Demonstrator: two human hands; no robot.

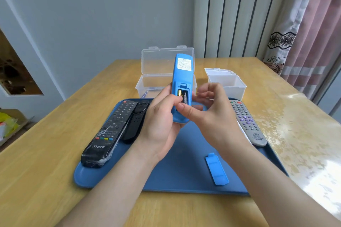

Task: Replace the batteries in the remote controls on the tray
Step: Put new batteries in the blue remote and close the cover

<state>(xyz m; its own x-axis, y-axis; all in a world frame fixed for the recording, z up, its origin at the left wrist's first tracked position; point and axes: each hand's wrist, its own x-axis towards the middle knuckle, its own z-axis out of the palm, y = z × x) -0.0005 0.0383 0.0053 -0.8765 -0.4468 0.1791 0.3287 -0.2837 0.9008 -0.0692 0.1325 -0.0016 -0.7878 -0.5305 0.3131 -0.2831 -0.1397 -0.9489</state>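
Forearms (127, 180) over tray (184, 155), loose cover (216, 168) at five o'clock. Left hand (160, 121) clamped round blue remote (182, 77), long axis toward twelve; right hand (208, 110), from three o'clock, thumb pinching battery (185, 98) in open compartment.

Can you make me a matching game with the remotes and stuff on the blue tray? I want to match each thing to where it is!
Things:
1. blue remote
2. blue battery cover
3. grey remote
4. plastic-wrapped black remote

Places:
A. left side of the tray
B. held up above the tray by the left hand
C. right edge of the tray
D. lying alone on the tray, front right

Pairs: 1-B, 2-D, 3-C, 4-A
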